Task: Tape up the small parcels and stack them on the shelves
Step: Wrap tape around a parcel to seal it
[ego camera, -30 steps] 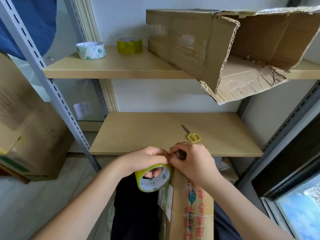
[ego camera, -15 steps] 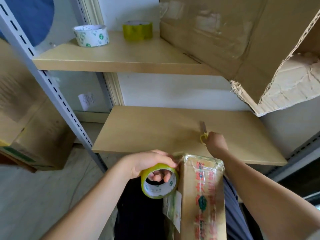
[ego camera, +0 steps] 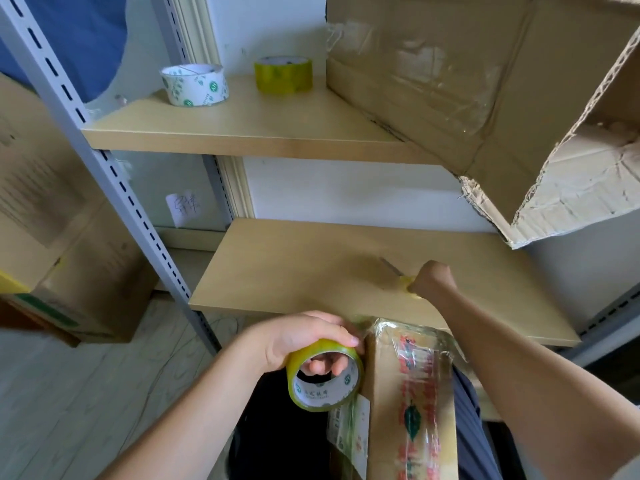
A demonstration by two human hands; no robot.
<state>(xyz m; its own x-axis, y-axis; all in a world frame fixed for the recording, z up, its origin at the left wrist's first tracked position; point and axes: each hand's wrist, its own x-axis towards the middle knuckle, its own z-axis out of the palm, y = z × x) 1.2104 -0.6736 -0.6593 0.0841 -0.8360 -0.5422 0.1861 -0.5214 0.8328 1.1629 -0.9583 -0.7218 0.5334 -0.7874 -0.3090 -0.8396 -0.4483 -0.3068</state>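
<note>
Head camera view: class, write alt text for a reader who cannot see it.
A person's left hand grips a yellow tape roll beside a taped parcel, while the right hand reaches the scissors on the lower shelf.

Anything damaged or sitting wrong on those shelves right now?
Yes: the big cardboard box on the upper shelf lies tipped, sticking out past the shelf edge, its open end torn and ragged.

Tape rolls: three (ego camera: pixel 325 374) (ego camera: pixel 194 84) (ego camera: pixel 284 74). Scissors (ego camera: pixel 398 275): one. Shelves: two (ego camera: pixel 242 133) (ego camera: pixel 311 271).
</note>
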